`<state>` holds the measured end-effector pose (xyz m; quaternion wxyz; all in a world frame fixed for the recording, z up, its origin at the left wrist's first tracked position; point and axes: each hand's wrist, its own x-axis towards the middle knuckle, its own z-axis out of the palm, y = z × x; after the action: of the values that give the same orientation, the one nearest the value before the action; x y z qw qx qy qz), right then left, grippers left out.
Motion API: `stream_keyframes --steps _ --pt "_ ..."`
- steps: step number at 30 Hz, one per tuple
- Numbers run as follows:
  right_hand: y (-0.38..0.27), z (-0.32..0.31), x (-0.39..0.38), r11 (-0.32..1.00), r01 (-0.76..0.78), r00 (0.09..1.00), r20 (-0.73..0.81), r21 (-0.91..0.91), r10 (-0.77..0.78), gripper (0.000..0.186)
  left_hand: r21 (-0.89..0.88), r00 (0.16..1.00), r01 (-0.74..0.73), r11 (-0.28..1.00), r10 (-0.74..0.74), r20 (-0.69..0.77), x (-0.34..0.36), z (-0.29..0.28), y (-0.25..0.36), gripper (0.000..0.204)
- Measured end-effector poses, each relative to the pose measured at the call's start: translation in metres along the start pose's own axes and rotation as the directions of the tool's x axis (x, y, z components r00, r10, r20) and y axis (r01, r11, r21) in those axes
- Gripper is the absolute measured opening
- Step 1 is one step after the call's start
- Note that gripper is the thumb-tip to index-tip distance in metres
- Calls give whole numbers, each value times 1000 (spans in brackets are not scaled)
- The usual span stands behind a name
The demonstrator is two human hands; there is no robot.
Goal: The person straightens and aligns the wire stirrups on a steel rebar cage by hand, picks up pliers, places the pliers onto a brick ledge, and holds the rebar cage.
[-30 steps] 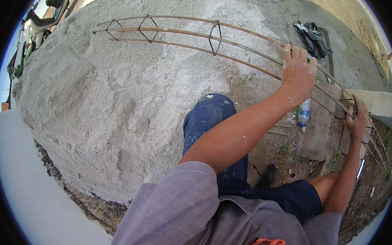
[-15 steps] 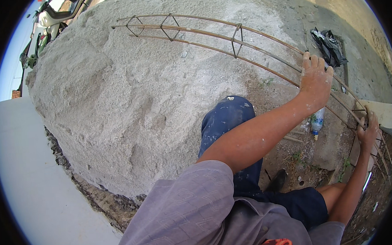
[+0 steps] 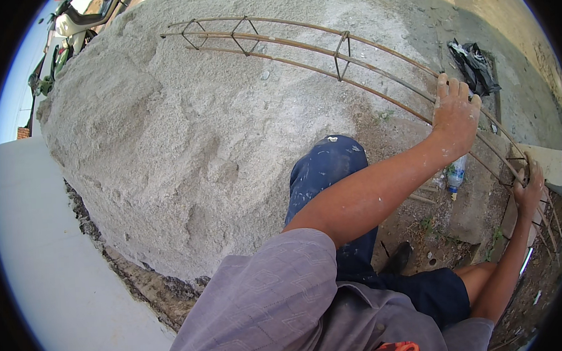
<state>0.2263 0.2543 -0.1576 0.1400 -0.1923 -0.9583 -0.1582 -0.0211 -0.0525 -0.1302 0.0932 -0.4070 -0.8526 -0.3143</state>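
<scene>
Head view: nearest, the right hand [image 3: 527, 186] clasps the rebar cage [image 3: 350, 47] at its close end. Further along, the left hand [image 3: 455, 114] wraps the top bars. Beyond it the cage lies across the sand pile [image 3: 166, 130]; likely mid-carry, demanding even lifting.

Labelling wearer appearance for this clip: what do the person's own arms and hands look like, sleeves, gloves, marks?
Both hands are bare, no gloves. The left hand and its forearm carry pale dusty smears, like dried cement or sand. The left arm comes out of a short grey-lilac sleeve with a woven diamond pattern. The right hand and forearm are bare too; no watch or rings visible.
</scene>
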Motion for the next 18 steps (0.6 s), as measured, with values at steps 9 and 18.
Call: stream_keyframes --steps 9,18 --pt "-4 -2 2 999 -4 1000 -1 -32 4 48 15 999 -4 1000 4 -31 0 3 0 22" --pt "-3 -3 3 999 14 1000 18 -29 -13 47 8 999 -7 1000 7 -50 -1 3 0 23"
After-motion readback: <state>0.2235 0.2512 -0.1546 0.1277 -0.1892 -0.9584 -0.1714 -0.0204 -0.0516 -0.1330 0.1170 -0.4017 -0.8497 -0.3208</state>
